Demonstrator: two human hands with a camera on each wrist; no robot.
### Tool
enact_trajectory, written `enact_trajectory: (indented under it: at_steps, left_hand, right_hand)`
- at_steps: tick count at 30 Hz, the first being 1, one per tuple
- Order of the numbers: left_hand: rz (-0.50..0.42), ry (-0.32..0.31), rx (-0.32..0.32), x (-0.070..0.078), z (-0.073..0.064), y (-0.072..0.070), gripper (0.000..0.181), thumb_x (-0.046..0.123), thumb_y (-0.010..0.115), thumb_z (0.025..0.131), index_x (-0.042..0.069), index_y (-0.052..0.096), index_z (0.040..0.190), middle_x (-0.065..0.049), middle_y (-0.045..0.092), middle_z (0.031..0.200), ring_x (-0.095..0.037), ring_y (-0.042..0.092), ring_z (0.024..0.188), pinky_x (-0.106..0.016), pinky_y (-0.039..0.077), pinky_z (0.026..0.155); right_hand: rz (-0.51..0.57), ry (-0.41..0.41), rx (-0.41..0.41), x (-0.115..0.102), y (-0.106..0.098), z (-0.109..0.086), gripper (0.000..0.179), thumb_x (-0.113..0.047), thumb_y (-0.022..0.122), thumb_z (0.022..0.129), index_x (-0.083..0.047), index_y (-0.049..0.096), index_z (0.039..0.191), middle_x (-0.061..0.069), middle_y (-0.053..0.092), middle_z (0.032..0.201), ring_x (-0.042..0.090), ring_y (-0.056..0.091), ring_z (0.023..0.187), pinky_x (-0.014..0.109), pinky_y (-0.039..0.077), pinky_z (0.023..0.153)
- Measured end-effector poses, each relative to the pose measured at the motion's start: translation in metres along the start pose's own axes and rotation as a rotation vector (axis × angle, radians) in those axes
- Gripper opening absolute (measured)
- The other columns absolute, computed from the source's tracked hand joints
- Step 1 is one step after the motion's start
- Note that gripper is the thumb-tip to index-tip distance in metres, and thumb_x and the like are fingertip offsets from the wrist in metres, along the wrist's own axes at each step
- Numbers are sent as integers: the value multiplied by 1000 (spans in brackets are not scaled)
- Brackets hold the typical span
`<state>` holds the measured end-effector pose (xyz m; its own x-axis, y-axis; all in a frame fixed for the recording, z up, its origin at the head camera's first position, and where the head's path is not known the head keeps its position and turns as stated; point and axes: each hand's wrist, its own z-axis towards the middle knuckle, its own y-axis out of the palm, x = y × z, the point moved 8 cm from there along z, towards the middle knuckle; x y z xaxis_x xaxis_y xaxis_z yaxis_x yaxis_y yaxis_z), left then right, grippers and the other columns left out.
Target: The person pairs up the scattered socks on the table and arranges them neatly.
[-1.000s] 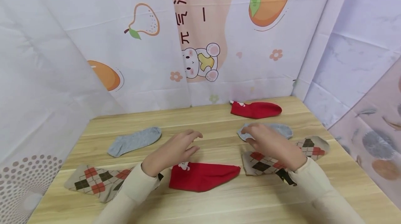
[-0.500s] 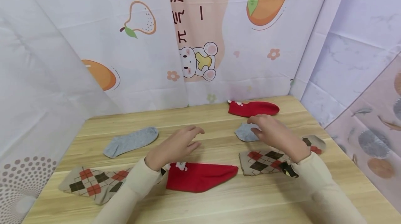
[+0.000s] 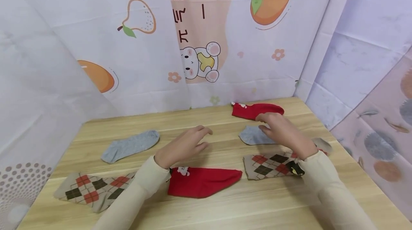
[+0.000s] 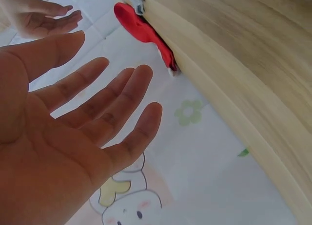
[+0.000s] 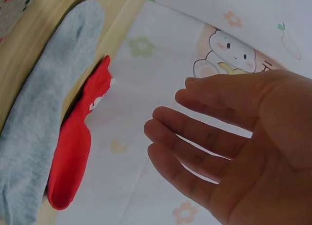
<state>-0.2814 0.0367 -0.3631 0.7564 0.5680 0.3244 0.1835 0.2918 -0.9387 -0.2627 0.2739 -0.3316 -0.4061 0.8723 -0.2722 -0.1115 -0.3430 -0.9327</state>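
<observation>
My left hand [image 3: 184, 145] hovers above the table behind a red sock [image 3: 203, 182], its fingers relaxed and spread. In the left wrist view the palm of that hand [image 4: 73, 132] shows nothing held. My right hand [image 3: 284, 131] hangs over the right-hand grey sock [image 3: 255, 135], covering part of it, with its fingertips overlapping the far red sock [image 3: 254, 110]. Bare palm and loose fingers of the right hand [image 5: 214, 142] show in the right wrist view. An argyle sock [image 3: 268, 165] lies under the right wrist, partly hidden.
Another grey sock [image 3: 131, 145] lies at the left, with a second argyle sock [image 3: 93, 189] nearer me, partly covered by the left sleeve. The wooden table [image 3: 206, 214] ends at a printed white curtain [image 3: 145, 90] behind. A side curtain [image 3: 351, 65] hangs at the right.
My right hand has moved slightly forward, from over the grey sock toward the far red sock. The left hand has shifted only a little. The head view has drifted slightly right; the socks lie as before.
</observation>
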Motion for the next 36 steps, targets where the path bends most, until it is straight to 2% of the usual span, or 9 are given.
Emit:
enact_trajectory:
  at_steps: [7,13,17,22,26,32,36]
  left_hand:
    - [9,-3,-34,-6,23,4,38,17,70,94,10,59,130,-5,62,122,-17,61,105,-30,52,92]
    - [51,-23,-41,-15,45,-4,38,19,68,96,10,58,131,-6,61,126,-18,60,110,-34,50,96]
    - [55,-6,-27,-20,65,-7,35,19,67,96,11,59,129,-6,61,126,-19,59,114,-33,49,98]
    - [24,29,-29,-18,94,2,32,22,64,99,10,58,128,-5,61,126,-17,59,110,-31,49,97]
    - [54,45,-32,-16,114,11,33,23,62,99,10,57,129,-6,61,126,-17,58,109,-31,49,97]
    - [76,47,-14,-14,140,15,35,20,63,98,7,58,130,-7,59,127,-19,55,112,-32,48,99]
    - [83,58,-5,-14,155,20,35,18,64,98,5,59,129,-7,60,123,-18,57,108,-30,49,97]
  right_hand:
    - [31,18,18,16,0,7,20,2,68,89,5,69,108,17,71,105,34,67,100,51,53,88]
    - [56,82,92,52,-1,13,22,-2,62,94,7,66,114,23,69,111,38,66,102,53,52,89]
    - [59,128,104,75,0,10,26,-2,61,94,9,62,118,27,66,116,41,64,103,55,51,88]
    - [72,157,91,93,3,9,29,1,60,94,12,60,120,30,63,119,44,60,108,58,48,92]
    - [97,169,98,100,6,11,30,1,59,93,13,59,121,31,61,121,47,57,113,59,45,95]
    - [104,204,141,109,3,13,33,1,58,93,13,57,124,32,59,123,47,54,117,60,42,99]
    - [94,215,140,114,6,17,34,0,58,94,14,56,125,33,59,123,48,54,116,60,42,99]
